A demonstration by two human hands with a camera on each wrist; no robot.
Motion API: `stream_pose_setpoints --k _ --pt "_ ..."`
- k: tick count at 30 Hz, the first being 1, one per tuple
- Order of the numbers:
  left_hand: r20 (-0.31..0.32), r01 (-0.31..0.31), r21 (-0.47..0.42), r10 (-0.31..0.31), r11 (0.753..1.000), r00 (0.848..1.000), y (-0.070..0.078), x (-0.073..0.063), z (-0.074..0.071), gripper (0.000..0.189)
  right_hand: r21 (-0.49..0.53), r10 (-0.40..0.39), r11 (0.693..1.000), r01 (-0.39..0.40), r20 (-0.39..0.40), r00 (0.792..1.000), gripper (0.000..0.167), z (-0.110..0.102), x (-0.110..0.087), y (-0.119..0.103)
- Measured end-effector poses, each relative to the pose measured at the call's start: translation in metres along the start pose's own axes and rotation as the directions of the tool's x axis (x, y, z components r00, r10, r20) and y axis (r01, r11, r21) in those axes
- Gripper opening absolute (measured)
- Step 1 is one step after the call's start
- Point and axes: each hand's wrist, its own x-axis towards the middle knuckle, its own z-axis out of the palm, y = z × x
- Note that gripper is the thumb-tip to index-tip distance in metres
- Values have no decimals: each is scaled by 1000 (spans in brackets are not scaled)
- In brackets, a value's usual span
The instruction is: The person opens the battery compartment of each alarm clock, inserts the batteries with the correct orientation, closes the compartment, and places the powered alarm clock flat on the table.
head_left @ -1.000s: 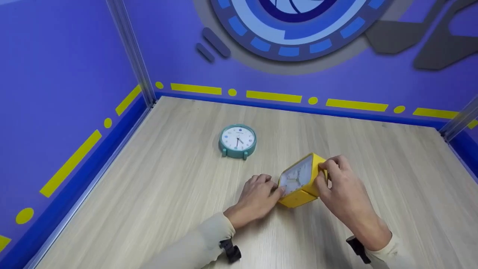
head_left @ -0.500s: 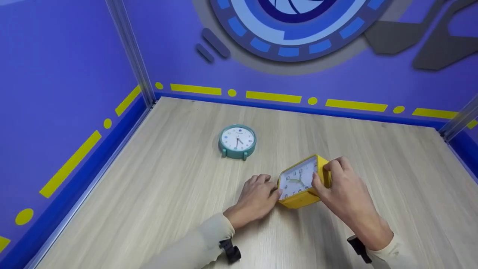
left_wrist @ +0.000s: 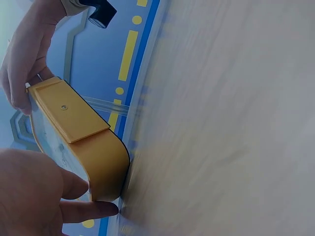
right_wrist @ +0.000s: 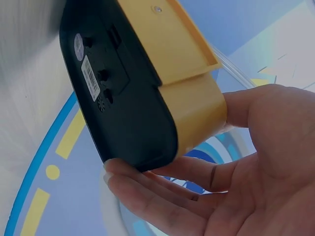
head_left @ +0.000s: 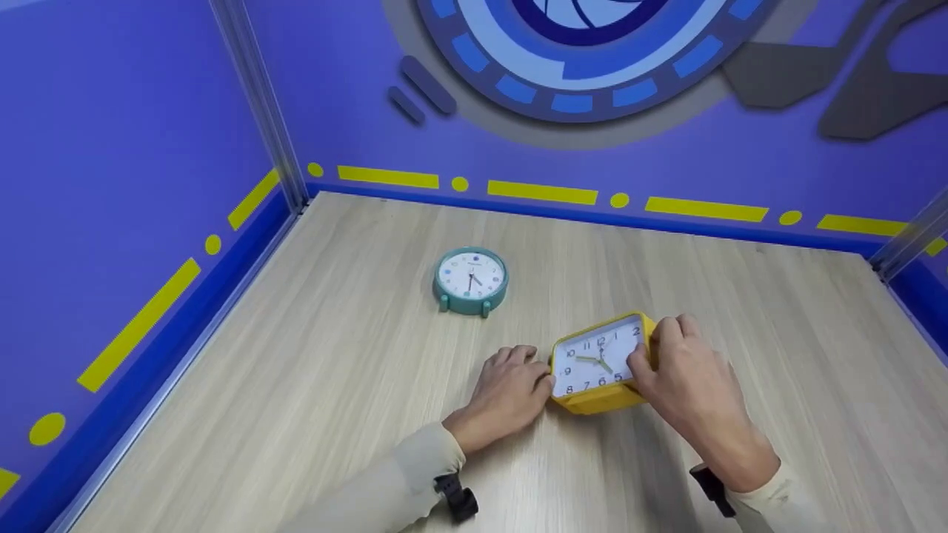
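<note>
A yellow alarm clock point(head_left: 597, 363) with a white dial tilts above the table, its right side raised and its left edge low. My right hand point(head_left: 689, 381) grips the raised side, thumb on the front rim and fingers behind. My left hand point(head_left: 506, 392) holds the low left corner between thumb and index finger. In the right wrist view the clock's black back point(right_wrist: 123, 98) shows knobs and a barcode label point(right_wrist: 90, 77). The left wrist view shows its yellow underside point(left_wrist: 74, 110) with a screw. Farther back, a round teal alarm clock point(head_left: 471, 280) lies face up.
The wood-grain table point(head_left: 355, 355) meets a blue printed wall point(head_left: 341, 89) at the back and another on the left. Metal corner posts point(head_left: 263, 104) rise at the back left and at the right edge.
The yellow clock has turned, its right side dropping lower and its dial facing up more. My right hand has shifted its grip, thumb now on the front rim. My left hand has barely moved.
</note>
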Motion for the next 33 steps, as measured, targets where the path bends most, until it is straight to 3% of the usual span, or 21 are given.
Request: stream_pose_setpoints --k 9,33 --pt "0 14 -6 -14 1000 1000 0 0 -1 33 -26 11 1000 -9 49 999 20 3 3 6" --pt "14 49 -37 -48 998 999 0 1 -2 32 -147 18 989 2 134 991 25 10 6 16"
